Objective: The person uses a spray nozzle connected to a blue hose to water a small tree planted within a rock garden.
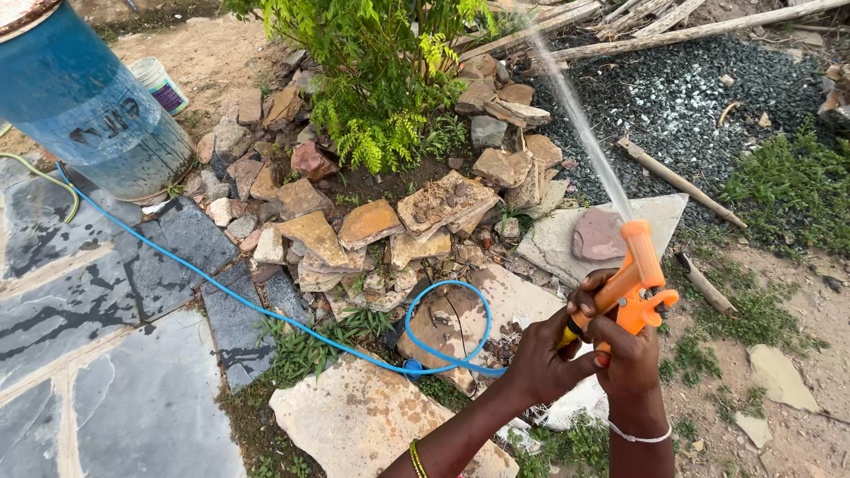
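While water shoots up and away from its nozzle, the orange spray gun (630, 281) sits clasped in both hands at lower right: the left hand (542, 354) clenched round its rear grip, the right hand (627, 354) wrapped beneath its trigger. A blue hose (266, 312) trails across stones (372, 226) toward the blue barrel (84, 106).
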